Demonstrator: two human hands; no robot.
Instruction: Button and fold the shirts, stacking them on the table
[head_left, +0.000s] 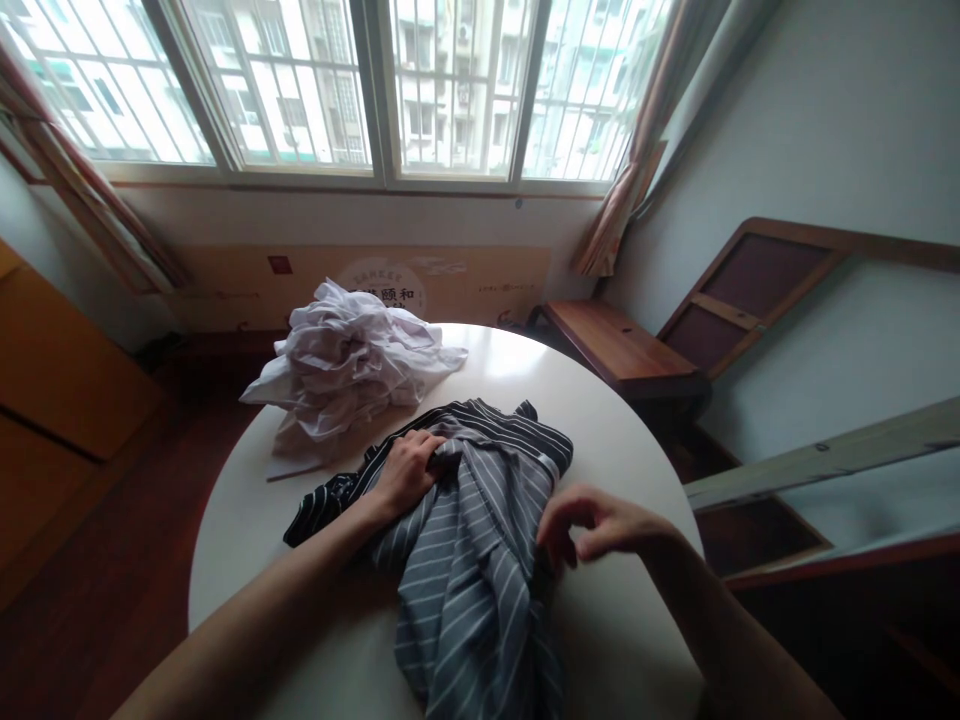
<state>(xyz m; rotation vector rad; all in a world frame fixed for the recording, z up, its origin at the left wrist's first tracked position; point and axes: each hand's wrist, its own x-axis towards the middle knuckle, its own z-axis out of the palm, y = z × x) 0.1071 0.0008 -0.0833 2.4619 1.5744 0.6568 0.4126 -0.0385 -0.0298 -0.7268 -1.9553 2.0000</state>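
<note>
A grey and black garment with pale stripes [480,530] lies crumpled on the round white table [637,480], its lower part spreading toward me. My left hand [411,468] is closed on a fold near the upper left of it; the fingertips are partly hidden in the cloth. Beside the garment's right edge hovers my right hand [589,525], its fingers bent and the thumb apart from them. I see nothing held there. Whether its lowest fingers touch the cloth is unclear. Farther back on the left, white clothing [352,350] is heaped up.
A wooden bench [615,340] stands beyond the table at the right, near a folded wooden frame with dark panels [772,280]. A large printed carton [480,275] lies below the barred window [457,90]. An orange-brown cabinet [67,370] is at the left.
</note>
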